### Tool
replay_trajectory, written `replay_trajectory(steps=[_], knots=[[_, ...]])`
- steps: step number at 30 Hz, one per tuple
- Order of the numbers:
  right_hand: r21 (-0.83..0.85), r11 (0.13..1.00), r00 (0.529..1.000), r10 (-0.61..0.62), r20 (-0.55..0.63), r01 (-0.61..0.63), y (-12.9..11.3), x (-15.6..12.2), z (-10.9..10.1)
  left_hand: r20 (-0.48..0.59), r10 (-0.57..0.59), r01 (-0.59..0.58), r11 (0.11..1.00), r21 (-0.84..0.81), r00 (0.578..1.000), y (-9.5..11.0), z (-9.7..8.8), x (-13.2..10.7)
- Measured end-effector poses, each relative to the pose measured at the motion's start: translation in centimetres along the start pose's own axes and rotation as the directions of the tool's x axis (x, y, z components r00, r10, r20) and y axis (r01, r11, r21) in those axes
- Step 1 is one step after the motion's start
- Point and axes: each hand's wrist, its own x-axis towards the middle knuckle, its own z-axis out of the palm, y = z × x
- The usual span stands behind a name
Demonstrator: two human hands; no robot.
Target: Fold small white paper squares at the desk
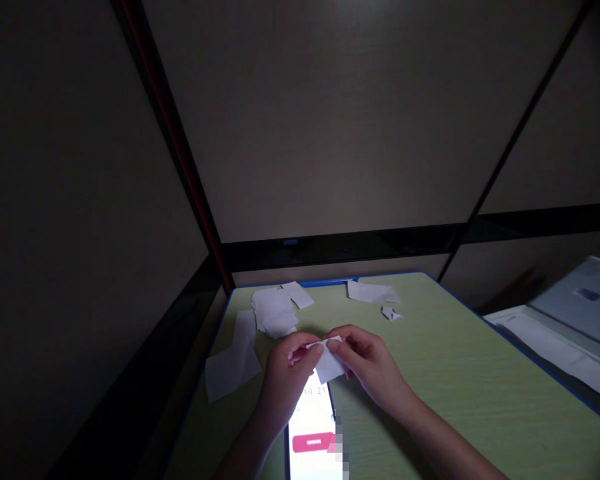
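Note:
Both my hands meet over the middle of a green desk. My left hand and my right hand each pinch a small white piece of paper, fingers closed on its top edge. The paper hangs just above a lit phone that lies flat on the desk under my wrists, its screen bright white with a pink button.
Loose white paper pieces lie around: a stack behind my hands, a larger sheet at the left edge, one sheet and a small scrap at the back. A white box or machine stands right of the desk. Dark walls surround.

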Motion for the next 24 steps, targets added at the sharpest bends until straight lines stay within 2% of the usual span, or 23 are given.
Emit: replay_trajectory(steps=[6, 10, 14, 19, 24], knots=[[0.0, 0.999, 0.999, -0.036, 0.017, 0.036, -0.22, -0.13, -0.03, 0.02, 0.019, -0.019, 1.0, 0.003, 1.0, 0.3, 0.09, -0.09], [0.02, 0.999, 0.999, -0.026, 0.028, 0.025, -0.31, -0.15, 0.04, -0.003, 0.004, -0.004, 1.0, -0.017, 1.0, 0.4, 0.18, -0.23], [0.022, 1.0, 0.999, -0.021, 0.039, 0.02, -0.35, -0.19, -0.06, 0.033, -0.004, 0.004, 1.0, -0.019, 0.999, 0.2, 0.08, -0.16], [0.048, 0.997, 0.998, -0.062, 0.019, 0.061, -0.35, -0.23, -0.31, 0.037, -0.012, 0.013, 1.0, -0.013, 0.999, -0.09, -0.2, 0.01], [-0.013, 0.998, 0.998, -0.063, -0.015, 0.063, -0.1, -0.1, -0.35, 0.062, -0.005, 0.007, 1.0, -0.026, 0.998, -0.14, -0.17, -0.02]])
